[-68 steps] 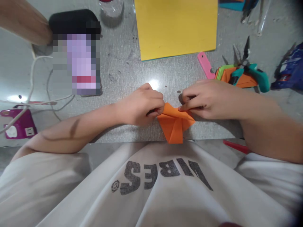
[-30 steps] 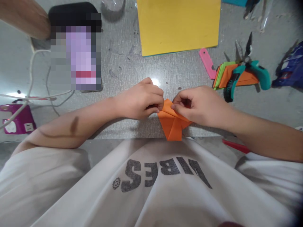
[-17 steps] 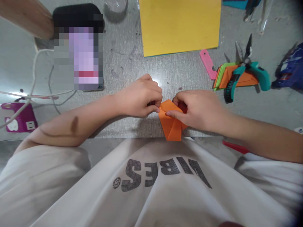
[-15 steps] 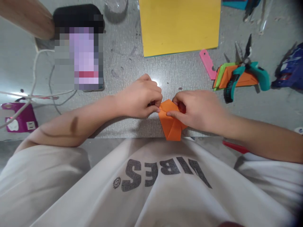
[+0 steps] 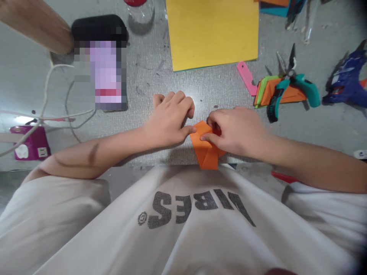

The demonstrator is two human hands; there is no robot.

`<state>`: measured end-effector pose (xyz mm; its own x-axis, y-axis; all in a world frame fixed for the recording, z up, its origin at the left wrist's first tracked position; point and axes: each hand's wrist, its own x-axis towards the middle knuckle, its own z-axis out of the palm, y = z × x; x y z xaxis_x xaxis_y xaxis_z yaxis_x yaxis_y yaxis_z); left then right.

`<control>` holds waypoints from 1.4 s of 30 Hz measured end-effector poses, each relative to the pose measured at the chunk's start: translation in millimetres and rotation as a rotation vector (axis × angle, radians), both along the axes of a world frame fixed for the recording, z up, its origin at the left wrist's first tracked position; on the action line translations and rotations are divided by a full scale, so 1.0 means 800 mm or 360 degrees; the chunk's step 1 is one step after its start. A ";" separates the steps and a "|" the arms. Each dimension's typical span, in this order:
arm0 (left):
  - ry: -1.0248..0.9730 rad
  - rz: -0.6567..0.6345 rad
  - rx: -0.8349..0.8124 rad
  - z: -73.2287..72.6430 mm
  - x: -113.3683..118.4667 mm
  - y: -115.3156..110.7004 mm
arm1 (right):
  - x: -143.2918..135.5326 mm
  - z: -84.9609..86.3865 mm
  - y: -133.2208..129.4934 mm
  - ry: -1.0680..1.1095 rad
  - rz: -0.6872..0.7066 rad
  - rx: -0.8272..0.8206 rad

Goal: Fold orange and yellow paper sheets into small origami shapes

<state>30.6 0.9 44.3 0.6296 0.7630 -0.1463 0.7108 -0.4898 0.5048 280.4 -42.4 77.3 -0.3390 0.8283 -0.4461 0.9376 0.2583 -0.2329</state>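
A folded piece of orange paper lies at the table's front edge, its lower end sticking out a little past it. My right hand pinches the paper from the right, thumb on top and fingers curled at its far side. To the left, my left hand has its fingers apart and bent over the tabletop. Its thumb tip touches the paper's upper left corner. My right hand covers part of the paper's right side.
Teal-handled pliers rest on a stack of coloured papers beside a pink cutter. Yellow sheets lie at the back. A blue glue gun is far right. On the left are a phone, cables and a purple socket block.
My left hand has loosened its pinch on the paper's corner, and its fingers have lifted away and spread. My right hand keeps its hold. The view has shifted slightly.
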 end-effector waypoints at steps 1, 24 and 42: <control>0.0015 0.0012 -0.0021 0.003 -0.001 0.003 | 0.000 0.001 0.000 -0.0012 0.0008 -0.0003; -0.0073 -0.0203 0.0146 -0.008 0.002 -0.026 | 0.010 0.005 -0.005 0.0451 0.0016 -0.0085; -0.1505 0.0455 -0.0536 -0.026 0.004 -0.017 | 0.036 -0.005 -0.014 0.1419 -0.0428 0.1096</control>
<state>33.6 -12.8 23.2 0.4005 0.9129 0.0792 0.0218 -0.0960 0.9951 308.9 -53.6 73.6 -0.0822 0.8962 0.4360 0.5555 0.4044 -0.7266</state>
